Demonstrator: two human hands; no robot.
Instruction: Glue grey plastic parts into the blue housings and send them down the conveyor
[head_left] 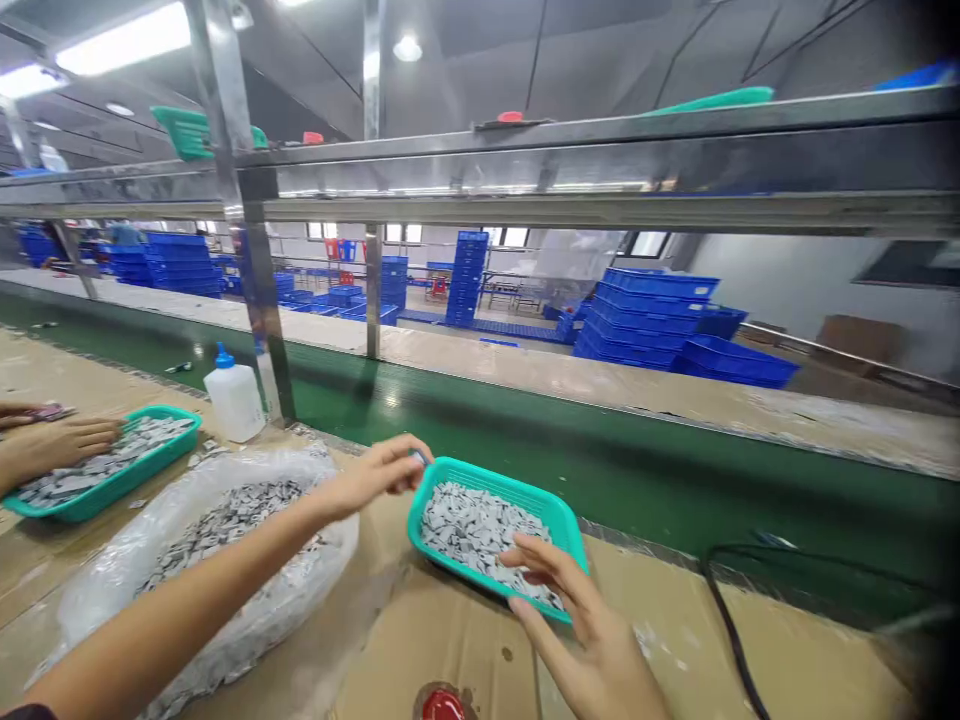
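Note:
A green plastic basket [501, 482] full of small grey and white flat pieces [476, 525] sits on the cardboard-covered bench, tilted across my view. At its left end is my left hand [390, 470], fingers curled together. A small bluish-grey bit shows at those fingertips, too small to name. Over the basket's near right side my right hand [581, 630] has thumb and fingers spread, the fingers above the pieces and the thumb by the front rim. Under my left forearm lies a clear plastic bag [315, 590], opened out, with more grey pieces [232, 525].
Left of me, another person's hand [67, 445] rests in a second green basket [142, 483]. A white bottle with a blue cap [235, 400] stands by a metal post [259, 280]. Beyond runs a green conveyor belt [480, 430]. A red dish [444, 705] and black cable [724, 620] are near.

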